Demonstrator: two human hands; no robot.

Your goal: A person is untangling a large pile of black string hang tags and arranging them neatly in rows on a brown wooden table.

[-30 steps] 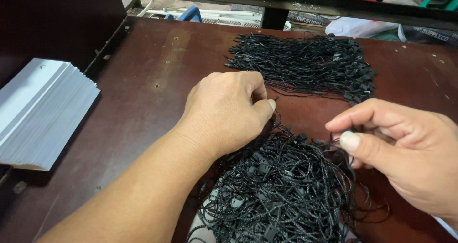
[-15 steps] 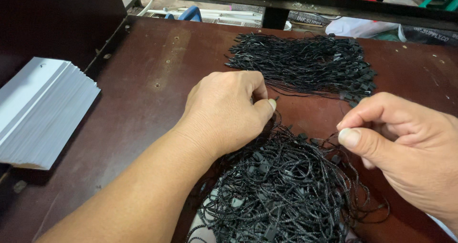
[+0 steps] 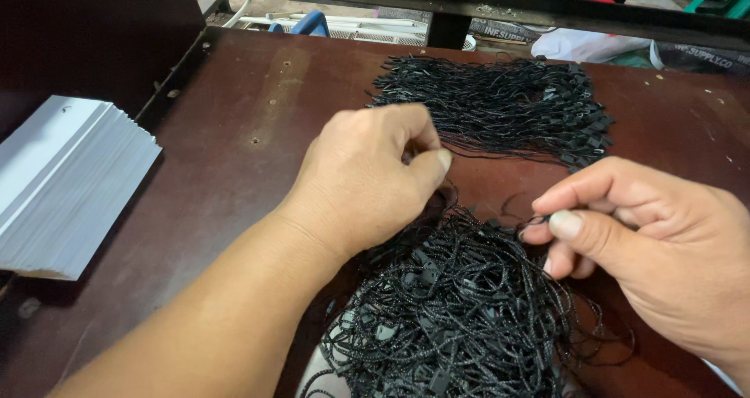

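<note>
far left: a stack of white cards (image 3: 66, 183) lies fanned at the table's left edge, well apart from both hands.
table: a dark reddish-brown tabletop (image 3: 234, 132), scuffed and dotted with small holes, bears everything here.
left forearm: it comes in from the lower left and crosses diagonally over the near edge of the tangle.
left hand: the left hand (image 3: 367, 175) is curled knuckles-up above the top of the near heap, thumb pressed against the bent forefinger; the pinch is closed, but what lies in it is hidden by the fingers, so i cannot tell whether a string is caught.
near heap: a loose tangled pile of black hang-tag strings (image 3: 461, 312) with small black plastic locks lies at the bottom centre, between and under the two hands, over something pale that barely shows.
far heap: a second bundle of black strings (image 3: 500, 105) lies further back, its strands laid more or less side by side, plastic ends gathered toward its right side, just beyond the left hand's knuckles.
right hand: the right hand (image 3: 648, 242) sits at the right edge of the near heap, thumb and fingertips closed on a thin black string at the heap's rim.
background: beyond the table's far edge, a dark beam and blurred clutter.
</note>
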